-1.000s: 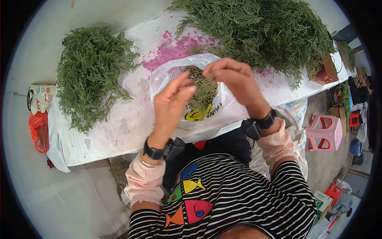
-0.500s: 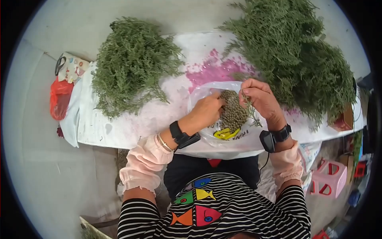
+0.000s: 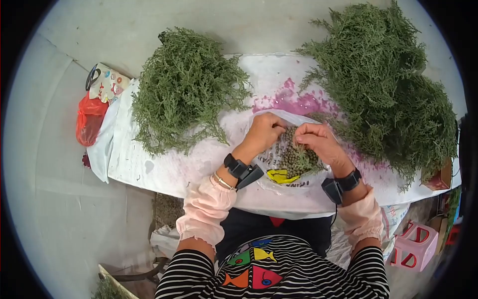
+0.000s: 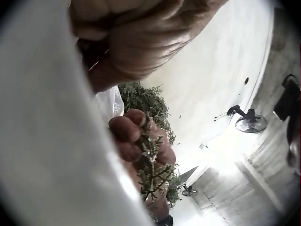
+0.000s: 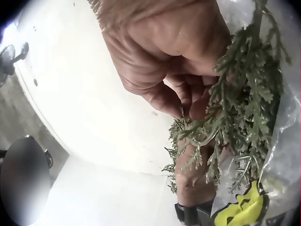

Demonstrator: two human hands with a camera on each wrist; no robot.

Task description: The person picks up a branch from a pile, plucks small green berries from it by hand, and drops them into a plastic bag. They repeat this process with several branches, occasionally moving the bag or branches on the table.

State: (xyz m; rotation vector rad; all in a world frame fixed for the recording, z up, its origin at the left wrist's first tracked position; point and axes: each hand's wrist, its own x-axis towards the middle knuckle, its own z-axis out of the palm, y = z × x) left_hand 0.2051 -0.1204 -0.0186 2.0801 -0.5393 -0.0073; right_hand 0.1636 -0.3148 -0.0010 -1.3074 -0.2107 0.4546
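A clear plastic bag (image 3: 266, 187) with black lettering and a yellow print stands open on the table, with many small round greenish-brown berries (image 3: 294, 162) inside. My right hand (image 3: 321, 144) pinches a green conifer sprig (image 3: 304, 160) between thumb and fingers, over the berries. In the right wrist view the sprig (image 5: 249, 89) hangs across the bag's plastic. My left hand (image 3: 264, 133) is at the bag's back left side, its fingers bent and their tips close to the right hand's. Whether the left fingers hold anything, I cannot tell.
One pile of conifer branches (image 3: 191, 89) lies at the left of the white-covered table (image 3: 149, 172), a larger pile (image 3: 383, 84) at the right. Pink stains (image 3: 294, 102) mark the cover behind the bag. A red bag (image 3: 92, 117) hangs off the left end; a pink stool (image 3: 416, 244) stands at right.
The left hand has come down from above the bag to its back left side, its fingers now more bent. The right hand has brought the sprig closer to it. The head view has shifted.
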